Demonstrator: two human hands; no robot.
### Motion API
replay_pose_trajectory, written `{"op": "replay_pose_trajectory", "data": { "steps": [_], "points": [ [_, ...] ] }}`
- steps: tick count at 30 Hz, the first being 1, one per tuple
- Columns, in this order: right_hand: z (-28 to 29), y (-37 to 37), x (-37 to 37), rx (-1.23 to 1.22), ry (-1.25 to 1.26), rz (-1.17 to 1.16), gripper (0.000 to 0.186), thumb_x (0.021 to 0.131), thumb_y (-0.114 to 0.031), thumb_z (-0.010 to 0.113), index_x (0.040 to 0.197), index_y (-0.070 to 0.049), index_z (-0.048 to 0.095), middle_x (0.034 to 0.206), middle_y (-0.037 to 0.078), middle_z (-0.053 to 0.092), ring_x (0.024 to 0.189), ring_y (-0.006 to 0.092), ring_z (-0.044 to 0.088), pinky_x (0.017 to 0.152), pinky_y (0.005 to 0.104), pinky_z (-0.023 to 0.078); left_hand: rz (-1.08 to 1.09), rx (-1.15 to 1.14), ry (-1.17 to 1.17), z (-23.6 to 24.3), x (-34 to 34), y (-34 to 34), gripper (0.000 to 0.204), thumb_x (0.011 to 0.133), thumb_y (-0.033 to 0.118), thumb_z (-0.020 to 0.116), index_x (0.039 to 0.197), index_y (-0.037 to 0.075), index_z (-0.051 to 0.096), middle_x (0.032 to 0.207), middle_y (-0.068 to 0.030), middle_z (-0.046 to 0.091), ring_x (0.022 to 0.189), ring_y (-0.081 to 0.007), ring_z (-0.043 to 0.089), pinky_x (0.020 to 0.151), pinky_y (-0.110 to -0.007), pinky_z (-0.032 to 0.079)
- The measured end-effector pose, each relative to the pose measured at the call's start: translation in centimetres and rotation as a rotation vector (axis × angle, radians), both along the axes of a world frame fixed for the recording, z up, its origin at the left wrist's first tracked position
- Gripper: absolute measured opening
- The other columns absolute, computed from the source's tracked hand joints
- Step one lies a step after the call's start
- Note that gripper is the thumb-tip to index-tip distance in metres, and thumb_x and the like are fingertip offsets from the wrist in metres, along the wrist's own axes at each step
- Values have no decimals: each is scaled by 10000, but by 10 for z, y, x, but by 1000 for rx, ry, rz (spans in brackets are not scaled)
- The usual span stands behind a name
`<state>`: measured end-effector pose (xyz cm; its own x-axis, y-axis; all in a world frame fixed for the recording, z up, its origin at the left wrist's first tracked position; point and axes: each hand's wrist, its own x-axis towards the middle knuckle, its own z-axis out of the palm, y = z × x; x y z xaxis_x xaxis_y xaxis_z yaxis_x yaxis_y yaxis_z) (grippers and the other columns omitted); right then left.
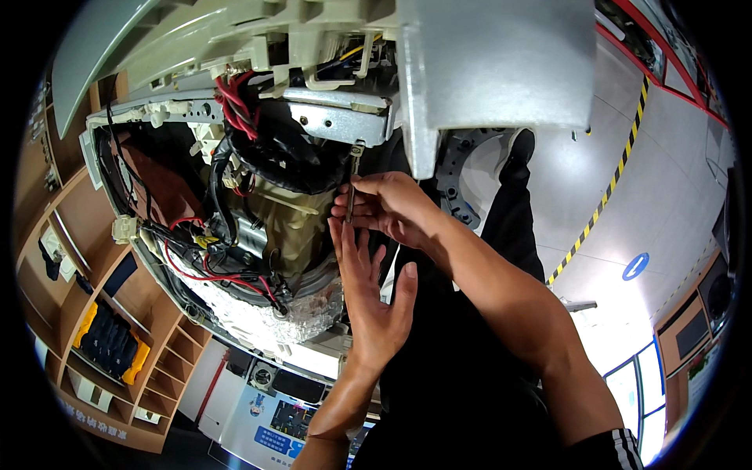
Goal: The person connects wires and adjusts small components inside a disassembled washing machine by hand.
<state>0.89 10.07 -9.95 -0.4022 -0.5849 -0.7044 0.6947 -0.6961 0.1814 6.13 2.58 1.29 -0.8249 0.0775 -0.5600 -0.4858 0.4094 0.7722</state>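
Just below a metal bracket, my right hand [399,205] pinches a slim metal rod [351,200] between thumb and fingers. The rod stands nearly upright, and its top reaches a small metal fitting [357,150] under the silver crossbar [337,121]. My left hand [368,305] is open below it, palm up, thumb spread, fingertips close to the rod's lower end; whether they touch it I cannot tell. Both hands are at the right side of an opened appliance, beside its yellowish tub [286,223]. A thick black-wrapped cable bundle [294,160] curves just left of the rod.
Red wires [211,274] and crinkled foil [266,317] line the appliance's lower edge. A pale panel [501,70] overhangs at upper right. Wooden shelves [168,352] stand at left. Yellow-black tape [603,196] crosses the grey floor; a dark shoe [520,146] stands nearby.
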Motion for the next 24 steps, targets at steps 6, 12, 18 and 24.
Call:
{"op": "replay_pose_trajectory", "data": {
  "steps": [6, 12, 18, 24],
  "points": [
    [10, 0, -9, 366, 117, 280, 226, 812, -206, 638, 787, 17, 603, 725, 85, 626, 626, 165, 631, 572, 294, 543, -40, -88, 45, -3, 0, -3, 782, 837, 49, 573, 1409, -17, 43, 1465, -175, 112, 1345, -294, 176, 1078, -413, 168],
    [-2, -11, -3, 358, 112, 174, 192, 812, -148, 630, 850, 39, 608, 748, 109, 636, 674, 180, 644, 593, 293, 536, -134, -153, 64, -4, -1, -7, 711, 817, 86, 597, 1361, -73, 167, 1447, -237, 101, 1334, -338, 191, 1037, -439, 270],
    [0, -8, -4, -23, 51, -98, 242, 905, -106, 433, 1017, 95, 506, 1004, 201, 606, 959, 278, 609, 831, 348, 493, -104, -45, 89, -3, 2, 0, 691, 825, 49, 579, 1368, -41, 160, 1393, -216, 235, 1296, -298, 274, 1040, -409, 259],
    [1, -9, -2, -53, 1, -154, 268, 899, -102, 433, 1070, 93, 503, 1016, 194, 608, 964, 268, 603, 829, 344, 491, 242, 210, -73, -1, -2, 6, 722, 870, 40, 531, 1403, -9, 47, 1332, -201, 358, 1210, -246, 394, 1005, -349, 314]
  ]
}}
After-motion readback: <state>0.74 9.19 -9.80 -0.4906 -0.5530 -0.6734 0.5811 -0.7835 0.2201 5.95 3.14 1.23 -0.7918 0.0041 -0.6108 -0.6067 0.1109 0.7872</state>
